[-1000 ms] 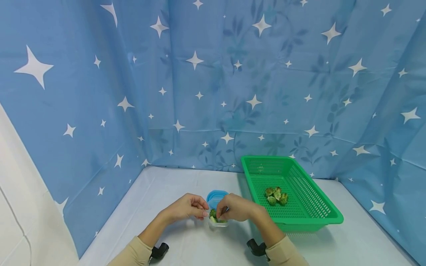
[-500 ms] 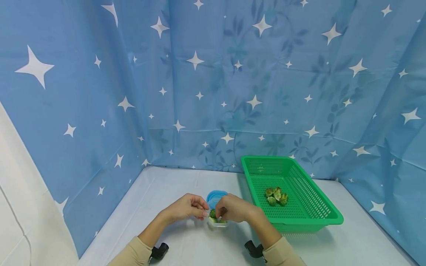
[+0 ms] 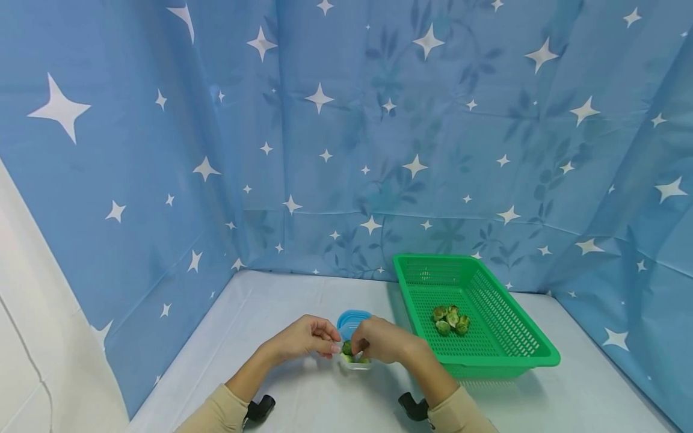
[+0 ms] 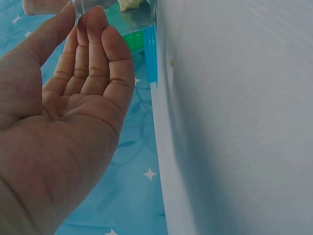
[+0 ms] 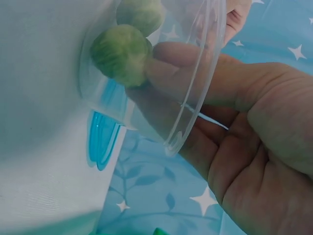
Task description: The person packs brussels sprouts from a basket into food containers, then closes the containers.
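A small clear plastic container (image 3: pixel 355 365) stands on the white table with Brussels sprouts inside. My left hand (image 3: pixel 305 338) pinches its rim from the left, thumb on one side and fingertips on the other; the left wrist view has the container (image 4: pixel 141 18) at its top edge. Reaching in over the rim from the right, my right hand (image 3: pixel 383 340) pinches a Brussels sprout (image 5: pixel 120 54) between thumb and fingers, low in the container. Another sprout (image 5: pixel 141 14) lies against it. Just behind the container is a round-cornered blue lid (image 3: pixel 351 319).
To the right stands a large green perforated basket (image 3: pixel 500 361), with several Brussels sprouts (image 3: pixel 452 320) on its floor. A blue curtain (image 3: pixel 346 180) with white stars hangs behind and beside the table. Each wrist carries a black camera mount (image 3: pixel 261 409).
Over the last second my right hand has shifted slightly left and lower into the container. My left hand has stayed at the rim. The basket and its sprouts have not moved.
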Tool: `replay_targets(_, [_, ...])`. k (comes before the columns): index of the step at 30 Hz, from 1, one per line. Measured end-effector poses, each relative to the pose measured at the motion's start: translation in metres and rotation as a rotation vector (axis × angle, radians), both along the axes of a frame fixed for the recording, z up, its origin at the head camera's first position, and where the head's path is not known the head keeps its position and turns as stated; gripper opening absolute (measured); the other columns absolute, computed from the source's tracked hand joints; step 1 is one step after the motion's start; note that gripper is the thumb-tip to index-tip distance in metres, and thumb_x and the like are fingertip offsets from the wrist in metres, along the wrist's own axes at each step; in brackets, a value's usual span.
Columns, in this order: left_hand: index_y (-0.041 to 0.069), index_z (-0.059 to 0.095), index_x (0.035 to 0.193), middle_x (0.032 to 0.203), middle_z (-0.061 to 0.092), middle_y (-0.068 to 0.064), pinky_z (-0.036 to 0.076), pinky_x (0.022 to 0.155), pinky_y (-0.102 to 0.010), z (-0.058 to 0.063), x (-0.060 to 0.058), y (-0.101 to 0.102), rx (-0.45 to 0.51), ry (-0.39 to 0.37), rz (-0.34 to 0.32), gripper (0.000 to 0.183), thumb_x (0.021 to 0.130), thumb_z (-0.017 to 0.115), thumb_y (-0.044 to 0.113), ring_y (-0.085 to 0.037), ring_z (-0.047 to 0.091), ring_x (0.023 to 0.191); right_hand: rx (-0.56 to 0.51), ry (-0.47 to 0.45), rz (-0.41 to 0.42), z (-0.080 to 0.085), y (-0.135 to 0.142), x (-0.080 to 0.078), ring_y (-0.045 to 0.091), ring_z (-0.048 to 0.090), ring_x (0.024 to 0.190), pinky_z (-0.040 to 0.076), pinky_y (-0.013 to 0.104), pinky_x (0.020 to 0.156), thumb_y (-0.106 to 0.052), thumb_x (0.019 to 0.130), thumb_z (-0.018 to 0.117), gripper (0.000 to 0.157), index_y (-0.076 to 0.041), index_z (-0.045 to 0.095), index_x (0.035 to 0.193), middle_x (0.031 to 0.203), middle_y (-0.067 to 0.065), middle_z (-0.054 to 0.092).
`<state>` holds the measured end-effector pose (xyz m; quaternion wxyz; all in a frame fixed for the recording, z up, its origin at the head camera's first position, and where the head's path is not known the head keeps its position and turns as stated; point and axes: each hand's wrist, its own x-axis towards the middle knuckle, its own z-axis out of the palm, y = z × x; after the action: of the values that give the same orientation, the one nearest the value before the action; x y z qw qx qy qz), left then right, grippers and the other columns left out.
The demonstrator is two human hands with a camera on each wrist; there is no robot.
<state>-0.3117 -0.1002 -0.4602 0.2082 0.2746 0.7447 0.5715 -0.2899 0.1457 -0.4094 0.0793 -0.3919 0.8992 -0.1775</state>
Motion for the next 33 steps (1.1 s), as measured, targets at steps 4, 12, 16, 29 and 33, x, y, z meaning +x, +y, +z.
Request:
replay_targets(4, [-0.006,0.070,0.114,0.092,0.074,-0.002,0.063,0.081,-0.041,0.0018,0.0010,0.0000,0.002,0.002,-0.002,0.028,0.096,0.076,0.014,-0.016,0.072,0.080,0.035,0.036,-0.026,0.0014,-0.0020,0.0035,0.000,0.058,0.074,0.052,0.017,0.068,0.010,0.082,0.080,0.023,-0.012,0.081,0.083,0.082,-0.006,0.075])
replay_targets(12, [-0.007,0.070,0.115,0.092,0.074,-0.002,0.063,0.082,-0.041,0.0012,0.0006,-0.0017,0.005,0.000,-0.011,0.028,0.096,0.076,0.014,-0.016,0.073,0.080,0.025,0.032,0.002,0.0000,-0.0031,0.0024,-0.001,0.058,0.072,0.052,0.016,0.067,0.009,0.086,0.076,0.023,-0.013,0.082,0.082,0.079,-0.007,0.075])
replay_targets(16, [-0.007,0.070,0.115,0.092,0.074,-0.001,0.064,0.081,-0.040,0.0014,0.0005,-0.0017,0.005,-0.002,-0.015,0.029,0.096,0.076,0.014,-0.016,0.073,0.081,-0.014,0.014,0.028,-0.0016,-0.0027,-0.0006,-0.002,0.061,0.073,0.053,0.015,0.068,0.010,0.087,0.076,0.022,-0.011,0.082,0.084,0.080,-0.005,0.076])
replay_targets(29, [-0.006,0.070,0.115,0.089,0.073,-0.002,0.063,0.083,-0.043,0.0028,0.0016,-0.0003,0.010,-0.003,-0.010,0.027,0.096,0.076,0.013,-0.017,0.073,0.080,-0.070,-0.019,0.028,-0.0002,-0.0015,-0.0035,0.000,0.066,0.077,0.055,0.016,0.069,0.012,0.085,0.077,0.021,-0.008,0.082,0.086,0.082,-0.003,0.077])
replay_targets(33, [-0.006,0.071,0.114,0.088,0.073,-0.003,0.063,0.083,-0.043,0.0022,0.0016,0.0002,0.012,-0.012,-0.005,0.026,0.096,0.076,0.012,-0.018,0.073,0.081,-0.041,-0.008,0.016,-0.0012,-0.0034,-0.0025,-0.001,0.064,0.078,0.055,0.016,0.070,0.010,0.085,0.077,0.021,-0.010,0.082,0.086,0.083,-0.005,0.077])
